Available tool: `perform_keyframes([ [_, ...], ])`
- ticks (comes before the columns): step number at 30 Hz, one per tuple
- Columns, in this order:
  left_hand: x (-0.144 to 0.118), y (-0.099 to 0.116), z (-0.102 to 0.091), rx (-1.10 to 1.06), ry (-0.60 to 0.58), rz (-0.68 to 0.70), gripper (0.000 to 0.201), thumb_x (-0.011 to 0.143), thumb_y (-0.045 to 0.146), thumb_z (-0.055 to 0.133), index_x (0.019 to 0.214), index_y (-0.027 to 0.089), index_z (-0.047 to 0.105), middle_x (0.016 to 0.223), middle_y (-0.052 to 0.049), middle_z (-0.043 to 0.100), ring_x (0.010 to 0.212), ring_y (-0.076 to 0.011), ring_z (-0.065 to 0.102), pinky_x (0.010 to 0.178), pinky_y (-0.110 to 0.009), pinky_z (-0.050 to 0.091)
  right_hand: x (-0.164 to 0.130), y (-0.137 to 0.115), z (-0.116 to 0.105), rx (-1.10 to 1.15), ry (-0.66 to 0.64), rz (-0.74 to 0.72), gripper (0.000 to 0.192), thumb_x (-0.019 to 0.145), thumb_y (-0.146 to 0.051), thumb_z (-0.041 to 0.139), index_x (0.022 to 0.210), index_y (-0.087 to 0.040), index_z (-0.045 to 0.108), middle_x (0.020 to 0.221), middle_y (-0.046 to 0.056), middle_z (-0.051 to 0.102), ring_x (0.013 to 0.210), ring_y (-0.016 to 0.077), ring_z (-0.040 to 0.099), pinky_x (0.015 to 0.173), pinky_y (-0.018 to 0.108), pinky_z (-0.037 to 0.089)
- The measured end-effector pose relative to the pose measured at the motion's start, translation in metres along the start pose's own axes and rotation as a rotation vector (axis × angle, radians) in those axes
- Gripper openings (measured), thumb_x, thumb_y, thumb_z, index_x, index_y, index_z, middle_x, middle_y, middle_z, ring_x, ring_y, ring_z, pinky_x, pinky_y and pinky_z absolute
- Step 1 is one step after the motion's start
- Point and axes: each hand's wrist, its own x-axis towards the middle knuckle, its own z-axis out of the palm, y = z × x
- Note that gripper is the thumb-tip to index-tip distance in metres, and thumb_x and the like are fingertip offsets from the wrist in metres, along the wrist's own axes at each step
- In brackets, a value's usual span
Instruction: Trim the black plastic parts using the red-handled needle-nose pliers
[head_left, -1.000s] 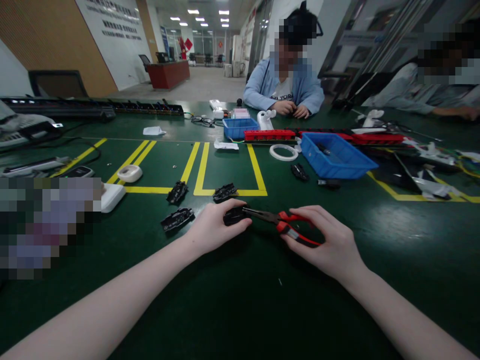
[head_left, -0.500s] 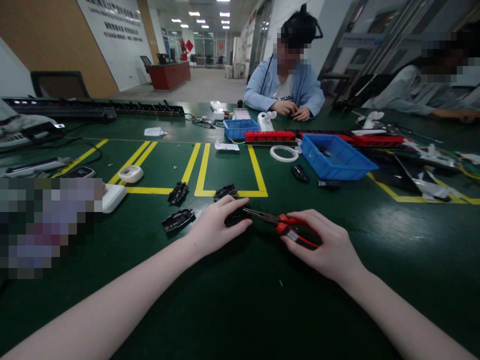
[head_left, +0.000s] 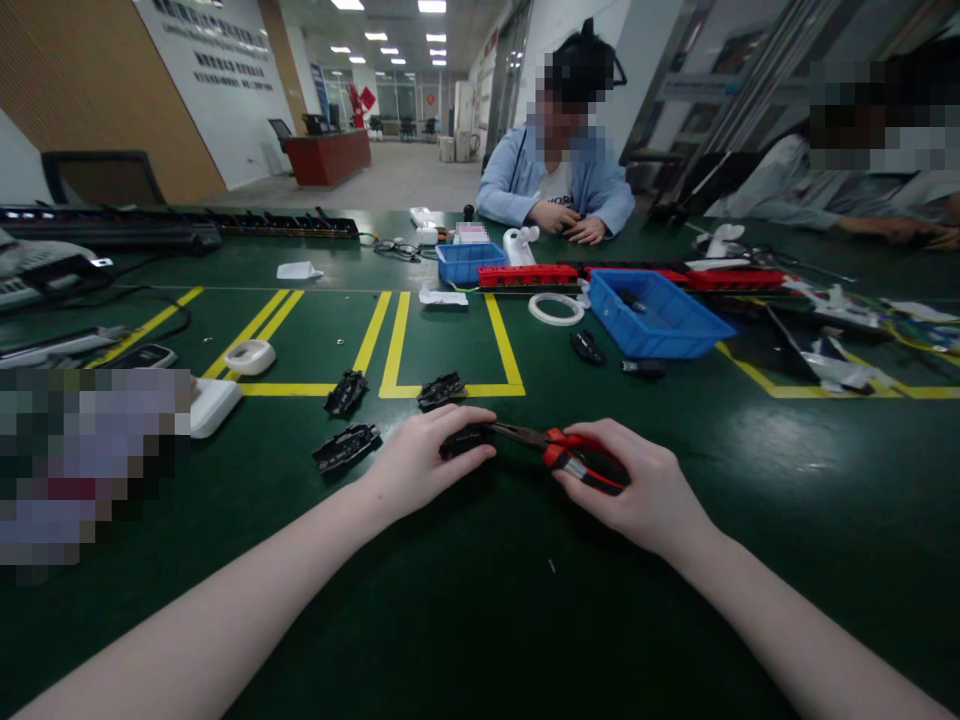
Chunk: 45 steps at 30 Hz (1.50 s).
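My left hand (head_left: 424, 460) is closed around a black plastic part (head_left: 466, 440), its thumb and fingers gripping the two long sides. In my right hand (head_left: 637, 480) is a pair of needle-nose pliers (head_left: 559, 452) with red and black handles. The pliers' narrow jaws point left and reach the right end of the held part; whether they pinch it I cannot tell. Just beyond my left hand lies a similar black part (head_left: 442, 391). Two more sit to its left, one farther back (head_left: 346, 394) and one nearer (head_left: 346, 449).
Beyond my hands stand a large blue bin (head_left: 656, 318) and a smaller blue bin (head_left: 471, 263), near red strips (head_left: 529, 275). A white ring (head_left: 556, 309) and a black piece (head_left: 587, 347) lie nearby. At left is a white box (head_left: 215, 407). A co-worker (head_left: 555, 185) sits opposite.
The view has shifted slightly, moving most things a little to the left in the picture. Both hands keep their grips, with the pliers still at the black part.
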Motion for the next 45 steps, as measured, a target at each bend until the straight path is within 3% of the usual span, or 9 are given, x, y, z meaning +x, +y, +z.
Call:
perform_keyframes([
  [14,0.000,0.014,-0.006,-0.070,-0.031,-0.066,0.033,0.095,0.031,0.057,0.127,0.025,0.060,0.124,-0.006,0.064,0.112,-0.0234,0.062,0.092,-0.037,0.055,0.000,0.004,0.001,0.045,-0.002,0.011,0.034,0.080,-0.038,0.066,0.109,-0.021,0.061,0.102,0.008,0.068,0.086,0.0225,0.068,0.072,0.036,0.057],
  [27,0.002,0.004,-0.001,-0.060,-0.004,-0.049,0.032,0.090,0.034,0.062,0.121,0.024,0.063,0.118,-0.005,0.068,0.107,-0.0219,0.065,0.096,-0.038,0.052,0.001,0.000,-0.002,0.056,-0.017,0.028,0.031,0.079,-0.035,0.067,0.106,-0.021,0.062,0.099,0.006,0.069,0.085,0.0206,0.068,0.073,0.034,0.058],
  [41,0.005,0.006,-0.003,-0.162,-0.064,-0.165,0.027,0.091,0.029,0.060,0.116,0.026,0.067,0.116,-0.002,0.070,0.110,-0.0222,0.063,0.096,-0.037,0.051,0.000,0.003,-0.001,0.043,-0.068,0.027,0.034,0.080,-0.037,0.067,0.109,-0.021,0.060,0.102,0.007,0.068,0.088,0.0212,0.068,0.075,0.036,0.059],
  [45,0.004,0.004,-0.003,-0.191,-0.080,-0.190,0.025,0.093,0.030,0.056,0.115,0.026,0.067,0.114,-0.002,0.069,0.098,-0.0202,0.067,0.085,-0.033,0.055,0.000,0.002,-0.002,0.049,-0.080,0.029,0.034,0.080,-0.037,0.067,0.109,-0.021,0.060,0.103,0.007,0.068,0.089,0.0214,0.067,0.077,0.037,0.059],
])
